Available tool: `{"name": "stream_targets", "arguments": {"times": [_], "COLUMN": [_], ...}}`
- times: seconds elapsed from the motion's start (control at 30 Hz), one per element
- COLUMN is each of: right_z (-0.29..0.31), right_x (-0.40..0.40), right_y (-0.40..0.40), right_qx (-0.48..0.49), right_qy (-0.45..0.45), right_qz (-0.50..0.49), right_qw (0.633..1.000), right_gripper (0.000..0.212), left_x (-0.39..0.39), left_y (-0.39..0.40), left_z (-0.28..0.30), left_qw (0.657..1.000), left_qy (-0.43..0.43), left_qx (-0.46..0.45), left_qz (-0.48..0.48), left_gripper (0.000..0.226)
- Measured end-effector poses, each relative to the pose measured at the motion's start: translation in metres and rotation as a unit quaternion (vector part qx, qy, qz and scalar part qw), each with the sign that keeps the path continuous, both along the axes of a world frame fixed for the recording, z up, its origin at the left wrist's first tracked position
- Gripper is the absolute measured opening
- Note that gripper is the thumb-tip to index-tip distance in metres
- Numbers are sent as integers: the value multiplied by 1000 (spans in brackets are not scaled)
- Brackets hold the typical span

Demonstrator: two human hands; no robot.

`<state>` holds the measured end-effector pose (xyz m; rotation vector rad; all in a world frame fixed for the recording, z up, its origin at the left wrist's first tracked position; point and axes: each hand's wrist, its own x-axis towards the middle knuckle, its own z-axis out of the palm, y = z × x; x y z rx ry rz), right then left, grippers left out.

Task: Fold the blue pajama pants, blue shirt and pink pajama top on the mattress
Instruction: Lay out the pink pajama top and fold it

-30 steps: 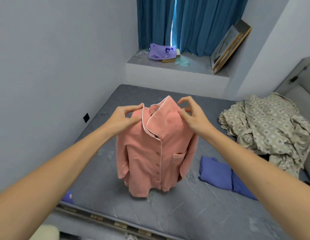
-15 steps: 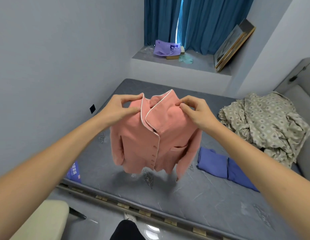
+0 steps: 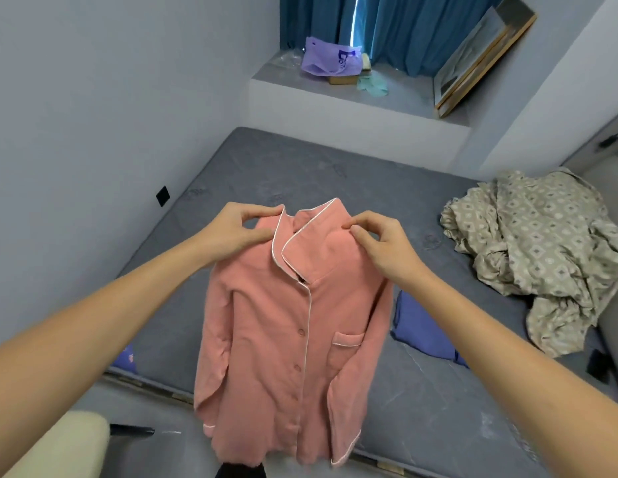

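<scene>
Fingers of left hand (image 3: 236, 232) and right hand (image 3: 383, 241) pinch shoulders of pink pajama top (image 3: 286, 326), hanging buttoned above mattress (image 3: 421, 401) edge. Keep shoulders level, lower flat, smooth sleeves before folding. Folded blue clothes (image 3: 418, 326) near.

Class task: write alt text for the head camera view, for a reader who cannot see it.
Two bare hands, left hand and right hand, hold a pink pajama top up by its shoulders above a grey mattress, where folded blue clothes lie.

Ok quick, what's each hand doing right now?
Left hand: pinched shut on the pink pajama top at its shoulder.
Right hand: pinched shut on the top's other shoulder.
</scene>
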<state>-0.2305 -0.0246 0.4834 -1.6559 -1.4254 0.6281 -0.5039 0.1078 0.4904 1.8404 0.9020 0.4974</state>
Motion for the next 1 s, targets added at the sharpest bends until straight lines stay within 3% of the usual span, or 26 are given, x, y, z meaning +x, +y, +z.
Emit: {"name": "stream_targets", "arguments": {"times": [0.17,0.4,0.57,0.8,0.93,1.0], "right_z": [-106,-326,-474,-569,-579,-579], "right_x": [35,94,118,143,159,167], "right_y": [94,248,311,342,336,327], "right_qx": [-50,-119,-147,-183,-248,-284], "right_qy": [-29,-64,-94,-116,-39,24], "right_qz": [-28,-53,-60,-88,-116,-130], "right_qw": [998,990,983,972,961,950], "right_gripper": [17,16,14,24,33,31], "left_x": [45,120,157,182,187,190], "left_y": [102,257,319,349,345,341], "left_z": [-111,-350,-494,-583,-604,-602], "left_qw": [998,995,990,976,977,955], "left_qy": [45,92,140,193,194,224], "left_qx": [-30,-25,14,104,89,177], "left_qz": [-14,3,15,0,20,75], "left_gripper": [51,52,53,37,33,33]}}
